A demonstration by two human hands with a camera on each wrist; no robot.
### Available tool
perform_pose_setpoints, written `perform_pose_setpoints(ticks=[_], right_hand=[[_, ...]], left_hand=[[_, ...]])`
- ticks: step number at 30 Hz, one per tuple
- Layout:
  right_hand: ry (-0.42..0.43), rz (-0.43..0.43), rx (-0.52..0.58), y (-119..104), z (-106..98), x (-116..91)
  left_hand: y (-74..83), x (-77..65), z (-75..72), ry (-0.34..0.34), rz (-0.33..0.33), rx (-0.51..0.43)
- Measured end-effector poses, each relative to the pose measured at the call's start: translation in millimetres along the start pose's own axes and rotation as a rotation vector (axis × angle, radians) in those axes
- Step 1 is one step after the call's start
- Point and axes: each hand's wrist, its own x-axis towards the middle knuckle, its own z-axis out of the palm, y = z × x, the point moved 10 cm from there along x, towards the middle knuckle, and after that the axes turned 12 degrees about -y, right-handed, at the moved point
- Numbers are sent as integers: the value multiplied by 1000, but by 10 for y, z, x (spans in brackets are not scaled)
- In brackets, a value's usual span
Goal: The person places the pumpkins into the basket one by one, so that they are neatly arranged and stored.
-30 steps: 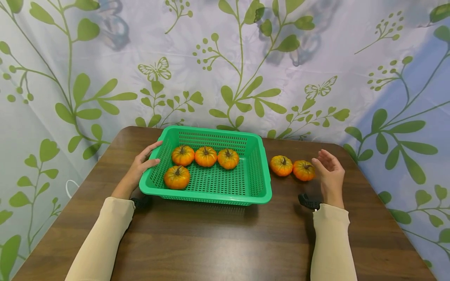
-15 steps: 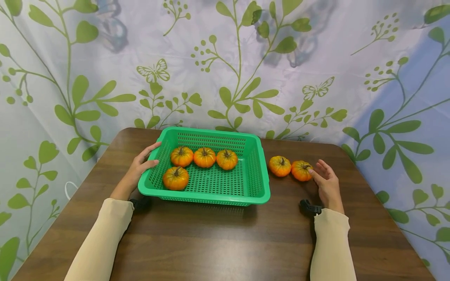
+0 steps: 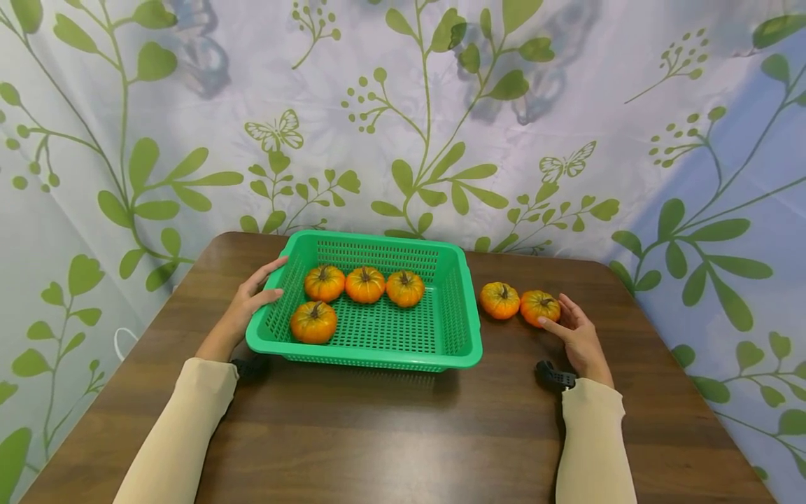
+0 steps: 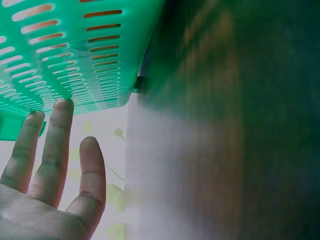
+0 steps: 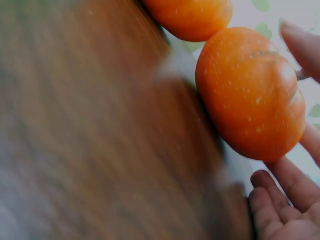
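"Green plastic in the head view: arranged how?"

"As a perforated basket [image 3: 362, 355] on a brown wood-grain table [image 3: 378, 434], with four orange pumpkins [image 3: 313, 323] inside: three in a row toward the back, one at front left."

"And outside it?"

"On the table, just beside the basket's right end, an inner pumpkin [image 3: 500, 301] and an outer pumpkin [image 3: 539, 308], touching or nearly so."

"Hands?"

"Left hand [image 3: 247, 302] at the basket's left end, fingers and thumb spread. Right hand [image 3: 582, 341] spread about the outer pumpkin, thumb at its near side, fingers at its right; firmness of contact impossible to tell. Beige sleeves [image 3: 592, 441] on both arms; leaf-patterned cloth [image 3: 214, 126] behind."

"Left wrist view?"

"Three fingers [image 4: 55, 155] nearly straight and separated, two with tips at the slotted basket wall, one short of it."

"Right wrist view?"

"Outer pumpkin large at right of centre, between thumb above and loosely bent fingers below; part of the inner pumpkin at the top edge."
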Motion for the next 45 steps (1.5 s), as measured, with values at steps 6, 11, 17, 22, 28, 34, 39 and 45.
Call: perform_pose_setpoints(ticks=[6,11,17,22,28,34,39,45], right_hand=[[19,15,-105,-2,10,6],[63,27,-104,36,-28,22],[106,47,-76,72,-63,23],[129,49,-43,65,-62,-4],[157,39,-7,51,-64,-21],[196,32,4,40,-97,-37],[218,21,5,-1,-117,-71],[208,0,9,-72,-127,-80]], left_hand=[[-31,7,-12,-1,-9,8],[-15,9,-2,-3,-2,7],[7,1,4,-2,12,1],[15,2,7,-4,21,-10],[16,-3,4,3,12,4],[2,7,5,-1,10,25],[-22,15,6,-4,2,15],[-33,15,-6,-8,9,3]])
